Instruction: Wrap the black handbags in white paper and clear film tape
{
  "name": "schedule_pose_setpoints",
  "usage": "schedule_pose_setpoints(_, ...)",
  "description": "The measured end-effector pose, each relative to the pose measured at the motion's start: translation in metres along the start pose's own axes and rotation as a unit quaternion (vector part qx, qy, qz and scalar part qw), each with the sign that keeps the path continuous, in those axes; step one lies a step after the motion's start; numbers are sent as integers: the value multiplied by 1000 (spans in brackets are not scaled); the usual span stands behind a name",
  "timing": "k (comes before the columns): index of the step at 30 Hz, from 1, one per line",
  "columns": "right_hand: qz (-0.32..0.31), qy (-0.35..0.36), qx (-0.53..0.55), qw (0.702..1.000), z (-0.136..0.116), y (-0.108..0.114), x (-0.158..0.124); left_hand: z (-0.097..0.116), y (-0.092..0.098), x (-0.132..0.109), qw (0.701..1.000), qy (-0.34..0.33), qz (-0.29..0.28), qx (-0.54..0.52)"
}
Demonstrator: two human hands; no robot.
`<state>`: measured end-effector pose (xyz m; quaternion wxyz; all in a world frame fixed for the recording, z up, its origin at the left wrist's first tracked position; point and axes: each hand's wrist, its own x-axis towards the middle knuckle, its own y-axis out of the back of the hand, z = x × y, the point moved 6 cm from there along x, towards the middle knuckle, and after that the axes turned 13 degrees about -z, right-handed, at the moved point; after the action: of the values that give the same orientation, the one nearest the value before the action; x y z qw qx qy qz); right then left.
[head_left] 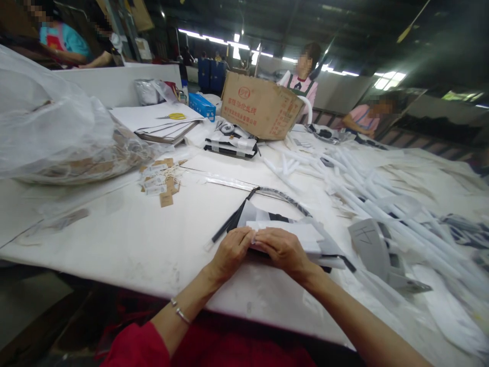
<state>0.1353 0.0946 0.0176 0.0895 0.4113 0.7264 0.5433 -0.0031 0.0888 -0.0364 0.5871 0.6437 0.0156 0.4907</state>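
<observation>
Both of my hands rest close together on a folded white paper piece (294, 230) lying on a black and white flat item (267, 216) near the front edge of the white table (133, 239). My left hand (231, 252) has its fingers curled and pinches the left end of the paper. My right hand (283, 248) presses down on the paper with fingers bent, fingertips meeting those of the left. A thin black cord (282, 195) arcs away behind the item.
A large clear plastic bag (57, 132) lies at the left. Small paper tags (160, 178), a cardboard box (260, 104), a paper stack with yellow scissors (176, 116) and several white tubes (367, 193) cover the table. Other people work at the far side.
</observation>
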Motion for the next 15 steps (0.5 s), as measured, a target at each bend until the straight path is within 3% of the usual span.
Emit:
schedule_pose_setpoints(4, 57, 55, -70, 994, -19, -10, -10, -2, 1, 1, 999, 8, -23, -27)
schedule_pose_setpoints(9, 59, 117, -25, 991, -34, -2, -29, -8, 1, 7, 997, 9, -66, -45)
schedule_pose_setpoints(12, -7, 113, 8, 994, -35, -3, -58, -18, 2, 15, 992, 36, -90, -77)
schedule_pose_setpoints(15, -130, 54, 17, 990, -26, -19, -89, -25, 4, 24, 986, 53, -115, -105)
